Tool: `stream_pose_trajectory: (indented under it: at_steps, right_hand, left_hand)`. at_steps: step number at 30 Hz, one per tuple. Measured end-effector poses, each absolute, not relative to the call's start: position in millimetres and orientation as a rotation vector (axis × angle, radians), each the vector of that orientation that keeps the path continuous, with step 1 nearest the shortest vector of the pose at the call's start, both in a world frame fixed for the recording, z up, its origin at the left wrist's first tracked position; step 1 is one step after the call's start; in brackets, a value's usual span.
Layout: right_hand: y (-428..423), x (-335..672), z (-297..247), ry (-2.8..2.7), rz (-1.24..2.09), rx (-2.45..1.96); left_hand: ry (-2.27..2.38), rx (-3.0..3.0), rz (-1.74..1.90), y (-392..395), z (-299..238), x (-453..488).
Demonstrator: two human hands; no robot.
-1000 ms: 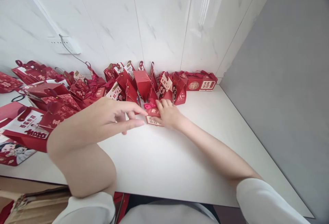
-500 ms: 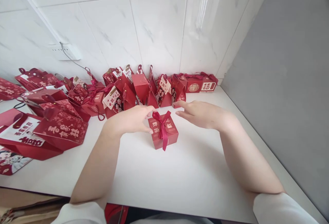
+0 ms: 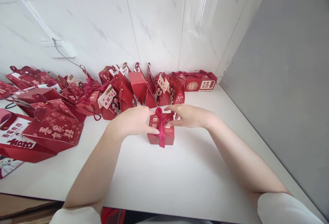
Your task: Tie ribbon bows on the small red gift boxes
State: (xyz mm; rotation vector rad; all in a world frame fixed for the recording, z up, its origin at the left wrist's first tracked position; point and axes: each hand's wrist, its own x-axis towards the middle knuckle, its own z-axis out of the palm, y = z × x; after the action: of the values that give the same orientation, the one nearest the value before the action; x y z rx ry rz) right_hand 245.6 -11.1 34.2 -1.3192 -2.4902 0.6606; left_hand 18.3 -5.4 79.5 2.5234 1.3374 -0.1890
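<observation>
A small red gift box (image 3: 164,135) with a dark pink ribbon bow stands on the white table (image 3: 180,172), a little in front of a row of red boxes. My left hand (image 3: 135,120) rests on the box's left top edge, fingers curled over it. My right hand (image 3: 189,115) holds the right top edge, thumb and fingers pinched at the ribbon. Both hands grip the same box.
Several red pyramid-shaped gift boxes (image 3: 144,87) line the tiled wall. A long red box (image 3: 200,83) sits in the back right corner. Larger red gift bags (image 3: 53,128) lie piled at the left. A grey wall (image 3: 282,66) bounds the right side.
The box was pulled out of the row toward me and set upright. My right hand, apart from it half a second ago, now grips its right edge; the left hand stays on it.
</observation>
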Motion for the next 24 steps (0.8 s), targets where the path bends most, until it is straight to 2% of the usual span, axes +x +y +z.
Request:
stream_pose_trajectory:
  at_steps: [4,12,18,24]
  right_hand:
    - [-10,249,32,-2.491,0.644,-1.34]
    - [-21,240,48,-2.292,0.264,-1.246]
    - [-18,212,21,-2.431,0.145,-1.021]
    - [-15,208,17,-2.424,0.222,-0.912]
  left_hand:
    - [1.203,2.528,-0.185,4,74,16]
    - [1.113,2.623,-0.043,16,74,15]
    - [1.216,2.606,-0.062,16,85,2]
    - [1.283,2.591,-0.031,15,90,-7]
